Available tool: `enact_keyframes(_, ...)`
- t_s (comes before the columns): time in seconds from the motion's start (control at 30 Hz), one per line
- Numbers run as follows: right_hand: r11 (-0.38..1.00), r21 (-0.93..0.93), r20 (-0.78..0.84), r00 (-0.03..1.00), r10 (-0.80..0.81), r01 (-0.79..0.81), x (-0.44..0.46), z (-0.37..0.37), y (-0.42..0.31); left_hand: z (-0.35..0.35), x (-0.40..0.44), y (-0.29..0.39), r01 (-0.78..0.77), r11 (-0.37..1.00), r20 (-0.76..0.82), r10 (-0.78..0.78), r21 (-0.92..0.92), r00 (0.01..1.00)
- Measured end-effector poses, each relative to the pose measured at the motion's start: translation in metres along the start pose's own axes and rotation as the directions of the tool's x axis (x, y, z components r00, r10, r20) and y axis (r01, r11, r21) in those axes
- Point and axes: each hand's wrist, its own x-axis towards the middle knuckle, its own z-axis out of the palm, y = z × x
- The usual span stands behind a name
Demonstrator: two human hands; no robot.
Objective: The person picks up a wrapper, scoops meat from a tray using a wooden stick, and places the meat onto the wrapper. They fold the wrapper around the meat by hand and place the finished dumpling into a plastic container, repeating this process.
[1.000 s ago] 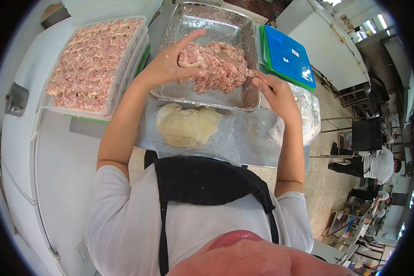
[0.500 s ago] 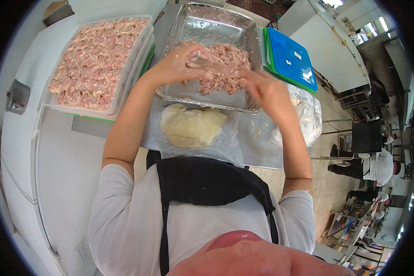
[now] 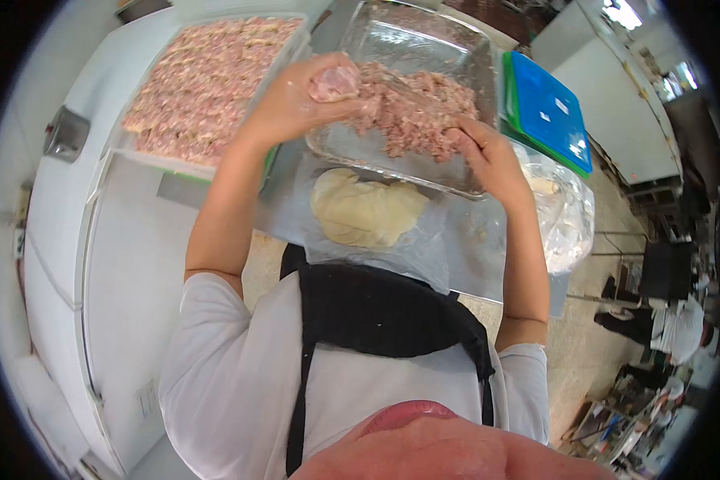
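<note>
My left hand (image 3: 300, 100) is curled round a dumpling (image 3: 334, 82), whose pink minced-meat top faces up. It is over the left side of a clear rectangular tray (image 3: 408, 170). Inside the tray lies a heap of minced meat (image 3: 432, 132). My right hand (image 3: 488, 160) reaches into the right edge of the heap. Its fingers are closed on what looks like a thin flat spreader (image 3: 408, 90), smeared with meat and hard to make out. Nearer my body, pale round dumpling wrappers (image 3: 364, 210) lie overlapping on a plastic sheet (image 3: 412, 260).
At the left a plastic container (image 3: 302, 50) is packed with rows of meat-topped dumplings. Blue and green lids (image 3: 548, 112) lie to the right, beside a clear plastic bag (image 3: 564, 216). A metal cup (image 3: 66, 134) is at far left. A co-worker (image 3: 676, 328) is in the background.
My right hand has moved away from the left hand, down into the meat heap. The left hand has turned so the dumpling's meat top shows. The whole view has shifted slightly.
</note>
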Motion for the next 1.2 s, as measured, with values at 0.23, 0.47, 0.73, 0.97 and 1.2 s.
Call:
enact_keyframes(0.23, 0.996, -0.042, -0.070, 0.994, 0.081, -0.084, 0.006, 0.041, 0.063, -0.135, -0.088, -0.002, 0.176, 0.969, -0.406, -0.092, 0.175, 0.909)
enact_keyframes(0.47, 0.954, -0.300, -0.097, 0.995, -0.011, -0.018, 0.003, 0.047, 0.059, -0.234, -0.159, -0.048, 0.573, 0.519, -0.609, -0.121, 0.635, 0.784)
enact_keyframes(0.73, 0.945, -0.324, -0.093, 0.996, 0.006, -0.036, 0.003, 0.048, 0.056, -0.230, -0.149, -0.065, 0.693, 0.214, -0.627, -0.304, 0.688, 0.717)
enact_keyframes(0.97, 0.942, -0.330, -0.072, 0.997, 0.042, -0.064, 0.003, 0.046, 0.052, -0.241, -0.150, -0.072, 0.672, 0.483, -0.481, -0.471, 0.561, 0.740)
enact_keyframes(1.2, 0.945, -0.326, -0.103, 0.995, -0.008, -0.026, 0.003, 0.049, 0.056, -0.276, -0.159, -0.108, 0.685, 0.393, -0.491, -0.490, 0.613, 0.720)
